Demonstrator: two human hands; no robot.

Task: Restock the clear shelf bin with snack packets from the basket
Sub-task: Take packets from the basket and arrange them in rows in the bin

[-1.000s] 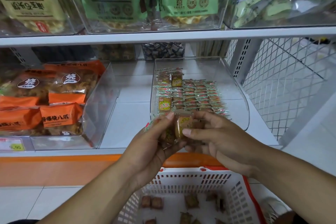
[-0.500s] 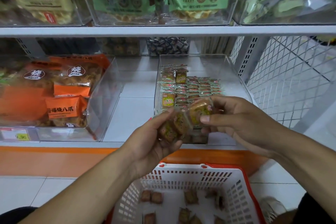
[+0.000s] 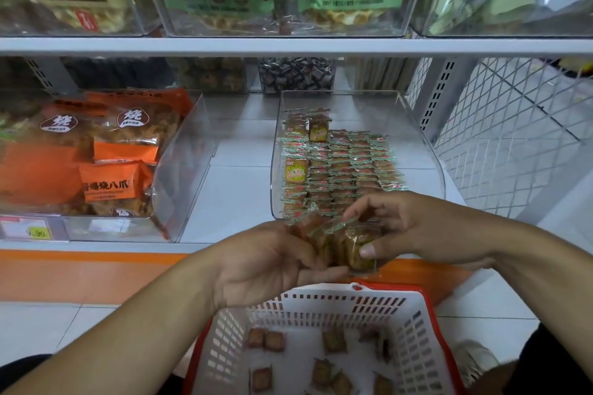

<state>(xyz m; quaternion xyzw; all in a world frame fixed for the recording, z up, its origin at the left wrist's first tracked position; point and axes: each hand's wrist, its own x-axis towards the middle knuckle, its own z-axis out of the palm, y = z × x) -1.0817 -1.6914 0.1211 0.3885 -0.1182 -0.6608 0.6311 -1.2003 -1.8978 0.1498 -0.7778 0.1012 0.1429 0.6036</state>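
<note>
The left hand (image 3: pixel 272 263) and right hand (image 3: pixel 407 231), both gripping a row of small see-through snack packets (image 3: pixel 340 242), have dropped back just below the clear plastic shelf bin (image 3: pixel 426 151), so none are in yet.

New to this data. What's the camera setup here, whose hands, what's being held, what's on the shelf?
There is no robot: a person works bare-handed, and the single view comes from a wide-angle camera on their head, looking forward and down. The left hand cradles a row of small snack packets, and the right hand pinches the end one. Just behind the hands, the clear shelf bin already holds neat rows of the same packets. On the same shelf to the left, another clear bin holds orange snack bags. Below the hands sits a white basket with a red rim, with loose packets scattered on its bottom.
</note>
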